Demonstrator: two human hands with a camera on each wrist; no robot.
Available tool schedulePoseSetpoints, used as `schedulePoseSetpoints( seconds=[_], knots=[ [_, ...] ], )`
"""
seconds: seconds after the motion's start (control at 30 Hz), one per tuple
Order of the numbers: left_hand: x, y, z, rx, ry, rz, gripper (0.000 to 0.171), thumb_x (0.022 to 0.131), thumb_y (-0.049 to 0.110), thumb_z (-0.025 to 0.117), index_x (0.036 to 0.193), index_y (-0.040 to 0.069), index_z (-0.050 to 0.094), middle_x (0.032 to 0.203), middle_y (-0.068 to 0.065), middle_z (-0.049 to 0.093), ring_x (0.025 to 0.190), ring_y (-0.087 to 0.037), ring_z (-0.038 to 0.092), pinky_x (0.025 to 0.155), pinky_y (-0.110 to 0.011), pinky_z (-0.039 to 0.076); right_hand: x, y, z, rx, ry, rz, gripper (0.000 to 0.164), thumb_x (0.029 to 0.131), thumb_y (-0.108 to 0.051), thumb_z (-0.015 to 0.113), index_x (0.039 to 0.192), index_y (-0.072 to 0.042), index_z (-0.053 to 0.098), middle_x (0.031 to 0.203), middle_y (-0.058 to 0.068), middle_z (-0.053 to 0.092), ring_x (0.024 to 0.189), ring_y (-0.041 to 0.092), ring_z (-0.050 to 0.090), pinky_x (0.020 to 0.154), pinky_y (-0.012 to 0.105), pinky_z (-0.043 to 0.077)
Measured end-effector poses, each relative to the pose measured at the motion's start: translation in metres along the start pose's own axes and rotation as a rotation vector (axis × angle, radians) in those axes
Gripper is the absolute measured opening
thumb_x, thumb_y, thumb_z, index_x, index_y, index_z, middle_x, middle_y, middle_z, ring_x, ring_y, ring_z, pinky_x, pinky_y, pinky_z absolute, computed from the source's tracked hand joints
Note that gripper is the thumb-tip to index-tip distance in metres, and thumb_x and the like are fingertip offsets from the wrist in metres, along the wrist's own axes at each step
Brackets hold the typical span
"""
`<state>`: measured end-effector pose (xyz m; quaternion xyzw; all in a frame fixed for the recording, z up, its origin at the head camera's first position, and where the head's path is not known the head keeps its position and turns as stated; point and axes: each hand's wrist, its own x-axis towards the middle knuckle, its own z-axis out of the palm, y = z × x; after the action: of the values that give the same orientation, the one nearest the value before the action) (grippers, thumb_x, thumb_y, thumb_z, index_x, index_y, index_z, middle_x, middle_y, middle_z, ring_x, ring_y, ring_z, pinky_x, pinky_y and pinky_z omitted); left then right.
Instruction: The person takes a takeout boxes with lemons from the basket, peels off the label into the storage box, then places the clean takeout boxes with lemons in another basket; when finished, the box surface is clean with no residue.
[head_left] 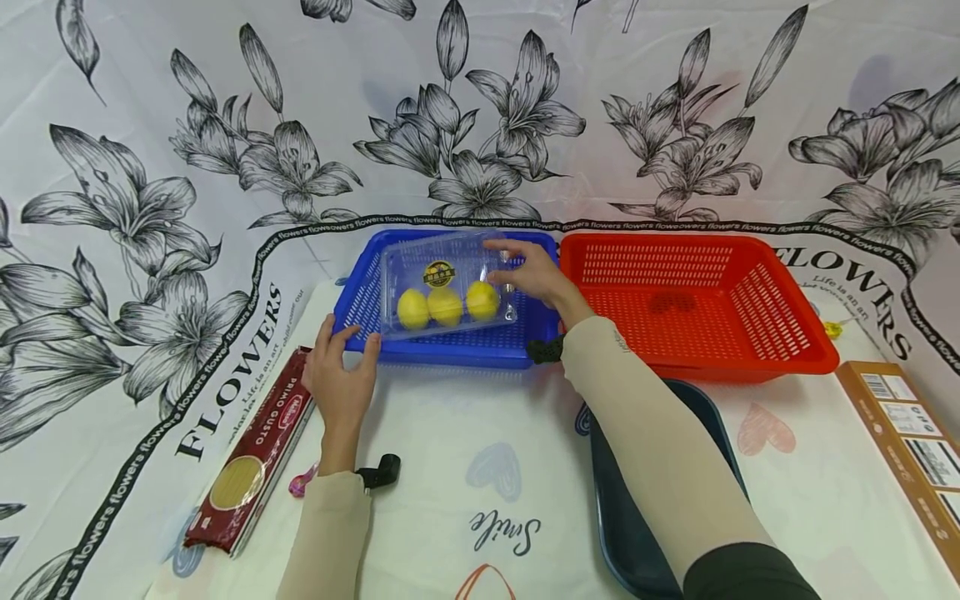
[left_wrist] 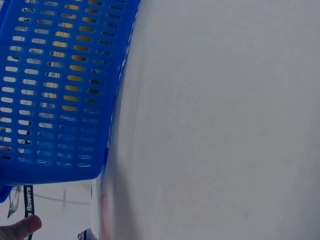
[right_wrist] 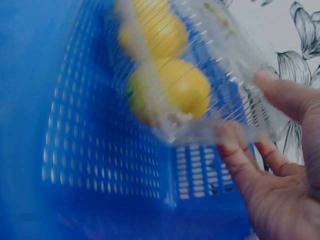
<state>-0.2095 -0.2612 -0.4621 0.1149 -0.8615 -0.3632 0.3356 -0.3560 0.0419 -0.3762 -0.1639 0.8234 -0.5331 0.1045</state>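
In the head view a clear plastic box (head_left: 405, 258) with a black-and-gold label holds three yellow fruits (head_left: 446, 307), perhaps lemons. The box is tilted in the blue basket (head_left: 450, 357). My right hand (head_left: 536, 271) grips the box's right end, thumb and fingers on either side of its edge, as the blurred right wrist view also shows. At the basket's front left corner is my left hand (head_left: 345, 375), fingers spread and fairly straight near the rim. Whether they touch it I cannot tell. In the left wrist view one fingertip (left_wrist: 31, 224) stands apart from the basket.
A red basket (head_left: 750, 367) stands right of the blue one. In front of it, partly under my right arm, lies a dark tray (head_left: 615, 508). A red spaghetti pack (head_left: 258, 454) and a pink wrapped candy (head_left: 302, 483) lie left; a brown box (head_left: 900, 450) lies far right.
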Motion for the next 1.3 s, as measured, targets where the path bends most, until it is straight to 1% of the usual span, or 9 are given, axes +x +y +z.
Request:
schedulePoseSetpoints(
  seconds=[0.33,0.43,0.53,0.63,0.7,0.77,0.87,1.03,1.3],
  knots=[
    [0.001,0.003,0.001,0.011,-0.003,0.008,0.052,0.09,0.054,0.07,0.124,0.014,0.072,0.161,-0.002,0.045,0.136,-0.043,0.046,0.11,-0.067,0.024,-0.018,-0.008,-0.025,0.049,0.077,-0.019,0.058,0.091,-0.013,0.077,0.145,-0.025,0.058,0.155,0.007,0.046,0.141,0.028,0.04,0.104,0.052,0.049],
    [0.002,0.002,0.002,0.009,-0.001,0.009,0.052,0.09,0.054,0.07,0.124,0.014,0.072,0.161,-0.002,0.045,0.138,-0.043,0.045,0.11,-0.068,0.024,-0.025,-0.011,-0.033,0.062,0.109,-0.023,0.059,0.091,-0.013,0.077,0.146,-0.026,0.058,0.151,0.009,0.047,0.134,0.026,0.043,0.095,0.044,0.051],
    [0.001,0.002,0.004,0.01,0.001,0.008,0.052,0.091,0.054,0.069,0.123,0.014,0.072,0.161,-0.002,0.044,0.139,-0.042,0.044,0.11,-0.068,0.024,-0.034,-0.015,-0.04,0.078,0.128,-0.023,0.06,0.091,-0.012,0.076,0.146,-0.028,0.057,0.149,0.01,0.046,0.117,0.028,0.049,0.075,0.032,0.048],
    [0.001,0.001,0.004,0.005,0.004,0.006,0.052,0.091,0.054,0.069,0.123,0.013,0.072,0.162,-0.002,0.043,0.14,-0.042,0.042,0.109,-0.068,0.023,-0.046,-0.021,-0.048,0.093,0.12,-0.023,0.059,0.092,-0.011,0.076,0.145,-0.029,0.058,0.153,0.006,0.045,0.113,0.025,0.048,0.071,0.027,0.048],
    [0.001,0.001,0.004,0.001,0.007,0.004,0.052,0.091,0.054,0.069,0.123,0.013,0.072,0.162,-0.002,0.043,0.141,-0.042,0.042,0.109,-0.068,0.024,-0.053,-0.025,-0.052,0.112,0.103,-0.015,0.058,0.092,-0.011,0.075,0.145,-0.03,0.058,0.155,0.003,0.043,0.113,0.027,0.051,0.077,0.027,0.052],
    [0.001,0.001,0.003,-0.001,0.012,0.004,0.052,0.091,0.054,0.069,0.123,0.013,0.072,0.162,-0.002,0.043,0.14,-0.043,0.042,0.108,-0.068,0.024,-0.061,-0.029,-0.057,0.115,0.088,-0.009,0.058,0.093,-0.011,0.074,0.145,-0.03,0.058,0.154,0.003,0.043,0.12,0.024,0.05,0.085,0.029,0.054],
    [0.002,-0.001,0.004,0.005,0.016,0.005,0.052,0.091,0.054,0.069,0.123,0.013,0.072,0.162,-0.002,0.043,0.141,-0.043,0.042,0.108,-0.067,0.025,-0.071,-0.034,-0.062,0.13,0.077,0.0,0.057,0.093,-0.01,0.073,0.145,-0.031,0.058,0.149,0.008,0.044,0.112,0.029,0.059,0.087,0.033,0.056],
    [0.002,-0.002,0.004,0.005,0.025,-0.001,0.053,0.091,0.055,0.069,0.123,0.013,0.072,0.161,-0.002,0.044,0.142,-0.041,0.041,0.107,-0.067,0.025,-0.089,-0.039,-0.07,0.117,0.09,0.012,0.058,0.094,-0.012,0.072,0.146,-0.034,0.057,0.144,0.01,0.047,0.105,0.029,0.066,0.089,0.036,0.059],
    [0.002,-0.001,0.005,0.001,0.031,0.015,0.055,0.09,0.055,0.069,0.125,0.012,0.072,0.161,-0.001,0.045,0.141,-0.04,0.042,0.108,-0.065,0.025,-0.127,-0.04,-0.08,0.163,0.123,0.039,0.057,0.094,-0.014,0.073,0.145,-0.032,0.056,0.155,-0.001,0.044,0.119,0.03,0.063,0.102,0.047,0.054]
  ],
)
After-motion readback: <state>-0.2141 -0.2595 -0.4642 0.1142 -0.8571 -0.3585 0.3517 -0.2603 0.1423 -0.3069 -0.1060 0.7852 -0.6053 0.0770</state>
